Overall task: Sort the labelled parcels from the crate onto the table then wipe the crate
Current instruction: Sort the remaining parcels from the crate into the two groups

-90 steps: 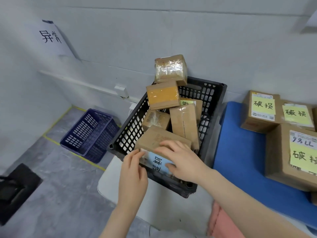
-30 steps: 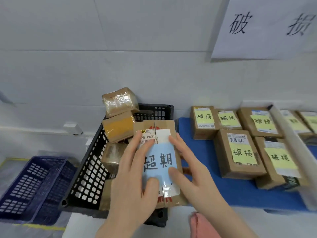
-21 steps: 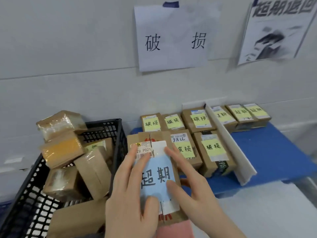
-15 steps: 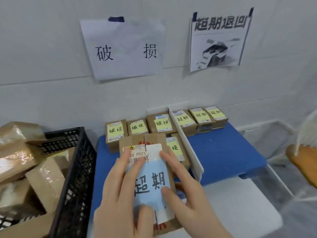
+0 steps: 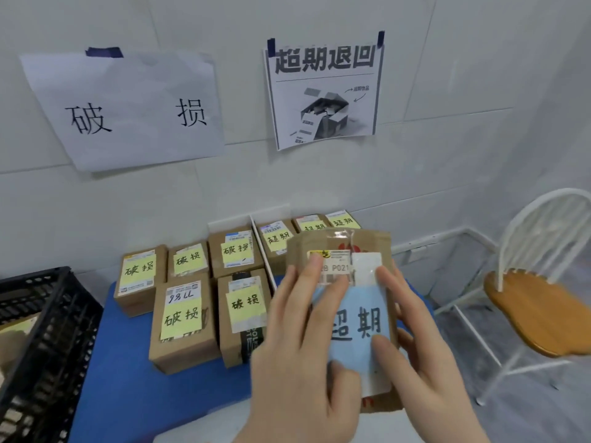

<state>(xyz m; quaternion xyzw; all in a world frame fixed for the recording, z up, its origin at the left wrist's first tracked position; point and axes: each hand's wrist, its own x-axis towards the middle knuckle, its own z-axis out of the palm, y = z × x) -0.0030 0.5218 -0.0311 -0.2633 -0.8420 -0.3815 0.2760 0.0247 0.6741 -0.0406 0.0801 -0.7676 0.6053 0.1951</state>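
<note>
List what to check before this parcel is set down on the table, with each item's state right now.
1. Label readable: the blue label on the parcel reads 超期. Ok.
2. Target section known: the wall sign reading 超期退回 hangs above the side right of the divider, where the parcels labelled 超期 stand. Ok.
3. Grip: the right hand pinches the parcel, and the left hand lies flat on its face. Ok.
4. Free spot right of the divider: hidden behind the parcel and both hands. Cannot tell.
</note>
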